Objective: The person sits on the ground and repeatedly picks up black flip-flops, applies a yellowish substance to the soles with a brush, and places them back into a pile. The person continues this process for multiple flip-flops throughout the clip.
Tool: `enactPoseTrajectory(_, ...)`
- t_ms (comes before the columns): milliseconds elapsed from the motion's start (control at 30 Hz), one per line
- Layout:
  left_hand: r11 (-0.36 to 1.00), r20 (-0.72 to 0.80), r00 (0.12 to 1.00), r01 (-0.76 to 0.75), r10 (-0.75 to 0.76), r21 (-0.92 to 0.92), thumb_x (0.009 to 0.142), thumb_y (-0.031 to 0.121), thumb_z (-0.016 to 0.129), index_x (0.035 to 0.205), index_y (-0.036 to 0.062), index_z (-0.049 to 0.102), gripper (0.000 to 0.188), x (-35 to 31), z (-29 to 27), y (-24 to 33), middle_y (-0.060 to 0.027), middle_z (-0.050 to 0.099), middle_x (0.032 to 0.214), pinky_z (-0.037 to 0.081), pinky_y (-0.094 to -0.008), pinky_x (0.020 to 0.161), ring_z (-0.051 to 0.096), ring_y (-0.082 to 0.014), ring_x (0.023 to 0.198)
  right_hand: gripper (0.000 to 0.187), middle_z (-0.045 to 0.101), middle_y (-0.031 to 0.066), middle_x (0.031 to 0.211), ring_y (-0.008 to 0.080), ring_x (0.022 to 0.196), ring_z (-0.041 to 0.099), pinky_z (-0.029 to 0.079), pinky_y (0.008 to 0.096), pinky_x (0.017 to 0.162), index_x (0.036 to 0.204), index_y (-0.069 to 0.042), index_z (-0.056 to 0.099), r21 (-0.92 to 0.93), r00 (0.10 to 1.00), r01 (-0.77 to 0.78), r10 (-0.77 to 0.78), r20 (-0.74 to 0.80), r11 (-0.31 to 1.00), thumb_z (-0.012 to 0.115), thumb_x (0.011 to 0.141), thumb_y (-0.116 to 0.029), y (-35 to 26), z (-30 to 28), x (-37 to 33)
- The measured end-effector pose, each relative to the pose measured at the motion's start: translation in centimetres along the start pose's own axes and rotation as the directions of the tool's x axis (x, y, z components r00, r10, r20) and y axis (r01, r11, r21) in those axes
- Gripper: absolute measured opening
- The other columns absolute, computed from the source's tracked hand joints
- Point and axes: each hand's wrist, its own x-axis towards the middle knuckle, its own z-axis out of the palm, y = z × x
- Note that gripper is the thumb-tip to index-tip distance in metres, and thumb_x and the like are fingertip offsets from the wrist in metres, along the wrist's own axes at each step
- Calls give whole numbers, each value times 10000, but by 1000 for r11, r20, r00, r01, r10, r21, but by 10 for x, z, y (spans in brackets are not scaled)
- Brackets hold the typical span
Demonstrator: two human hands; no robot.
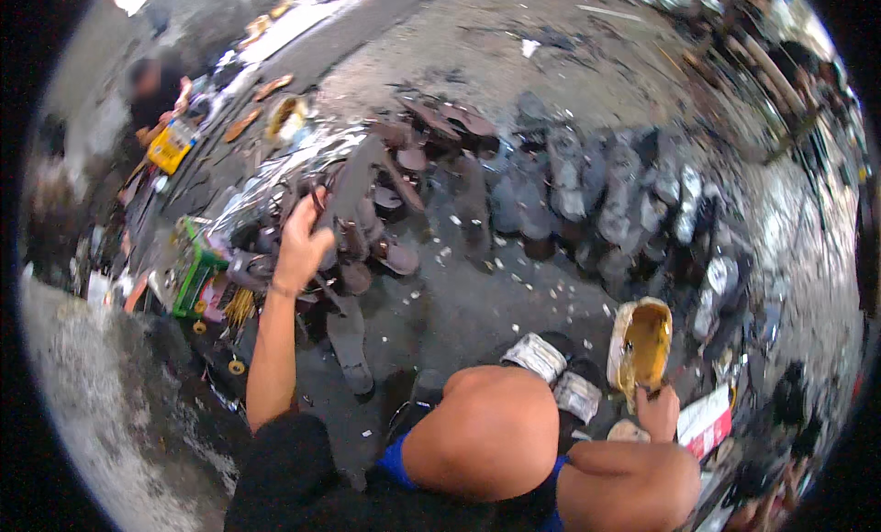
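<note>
My left hand [304, 243] is raised over a pile of dark sandals, fingers closed round a dark brown sandal [352, 185] with its sole tilted upward. Several other sandals [397, 257] lie directly behind and beside it, overlapping. On the right, my right hand [658, 413] is closed at the near end of a cut-open container [641, 341], its inside coated yellow. Whatever the fingers pinch there is too small and blurred to name. Below the left hand a single dark sole [349, 346] lies flat on the floor.
Rows of dark soles [528, 197] curve across the floor to the right. A green basket [199, 277] stands at the left, with a yellow container [172, 146] farther back near another person [156, 93]. A red-and-white box [706, 424] lies beside my right knee.
</note>
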Motion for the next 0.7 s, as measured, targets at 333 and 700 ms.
enactPoseTrajectory(333,974,756,655,-165,-8,153,845,277,721,1398,-75,483,697,-139,273,-89,-265,472,1471,308,-432,1187,393,-405,1422,419,699,266,932,435,918,678,528,493,793,956,41,682,287,994,-42,70,-88,957,728,833,-357,-25,-6,-16)
enactPoseTrajectory(700,836,999,-42,-548,-8,-16,893,573,645,1432,53,514,760,-75,394,-83,-208,289,1613,166,-515,1231,134,-387,1532,262,712,64,994,114,888,654,545,300,788,1131,28,629,954,995,9,96,-40,299,712,944,-137,-66,-31,23)
